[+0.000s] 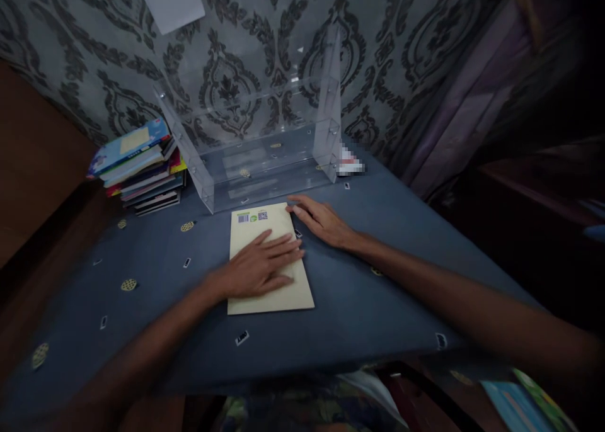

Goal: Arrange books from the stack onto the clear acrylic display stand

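Observation:
A pale yellow notebook (271, 301) lies on the table, with a barcode, a green mark and a QR code printed along its far edge. My left hand (262, 265) rests flat across its middle, palm down and fingers spread. At the far right corner of the notebook is my right hand (324, 223), its fingers stretched out and the fingertips touching that corner. Part of the cover is hidden beneath my left hand. Just beyond the notebook stands a clear plastic rack (328, 111) with see-through side panels and shelves.
A stack of books (142, 167) sits to the left of the rack. The table (189, 331) has a dark blue cloth with pineapple prints. A blurred white item (348, 161) lies right of the rack. Patterned wallpaper covers the wall behind; colourful books (515, 407) show below the table's near edge.

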`<state>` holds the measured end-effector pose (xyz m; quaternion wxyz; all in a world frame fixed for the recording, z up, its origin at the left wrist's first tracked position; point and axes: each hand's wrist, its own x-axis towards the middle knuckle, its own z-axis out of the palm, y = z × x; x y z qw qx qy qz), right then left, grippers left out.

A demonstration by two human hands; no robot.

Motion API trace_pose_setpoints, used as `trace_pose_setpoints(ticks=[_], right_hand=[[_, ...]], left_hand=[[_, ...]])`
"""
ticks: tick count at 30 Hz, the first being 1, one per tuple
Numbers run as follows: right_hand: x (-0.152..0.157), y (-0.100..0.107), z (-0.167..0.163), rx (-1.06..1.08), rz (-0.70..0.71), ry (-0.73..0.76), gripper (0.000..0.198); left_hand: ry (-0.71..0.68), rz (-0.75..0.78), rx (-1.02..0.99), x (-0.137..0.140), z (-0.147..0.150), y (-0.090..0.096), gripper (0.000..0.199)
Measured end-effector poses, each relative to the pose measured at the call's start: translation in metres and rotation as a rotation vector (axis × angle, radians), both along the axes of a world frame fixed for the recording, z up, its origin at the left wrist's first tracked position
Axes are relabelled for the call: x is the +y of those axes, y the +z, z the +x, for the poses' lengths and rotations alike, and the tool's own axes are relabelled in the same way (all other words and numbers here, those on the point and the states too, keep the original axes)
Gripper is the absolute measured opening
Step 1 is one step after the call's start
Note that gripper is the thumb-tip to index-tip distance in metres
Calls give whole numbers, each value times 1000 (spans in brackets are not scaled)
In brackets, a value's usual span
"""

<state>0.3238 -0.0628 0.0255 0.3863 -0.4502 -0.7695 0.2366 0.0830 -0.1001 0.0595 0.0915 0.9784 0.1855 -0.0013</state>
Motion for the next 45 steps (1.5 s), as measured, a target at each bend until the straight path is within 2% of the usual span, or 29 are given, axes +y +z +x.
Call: trace_pose_setpoints(ticks=[5, 9, 16, 25, 45], right_hand=[[-1, 1, 0, -20, -5, 7, 43], [-2, 3, -1, -32, -5, 5, 41], [-3, 6, -4, -45, -1, 24, 43], [-5, 6, -4, -81, 84, 90, 41], [-4, 1, -5, -63, 114, 130, 41]], left_hand=[[-74, -55, 16, -27, -4, 5, 74], [-68, -76, 11, -32, -4, 6, 73], [-50, -50, -4, -33, -3, 3, 67], [-24, 3, -33, -30, 2, -6, 66], [33, -14, -39, -14, 5, -6, 66]])
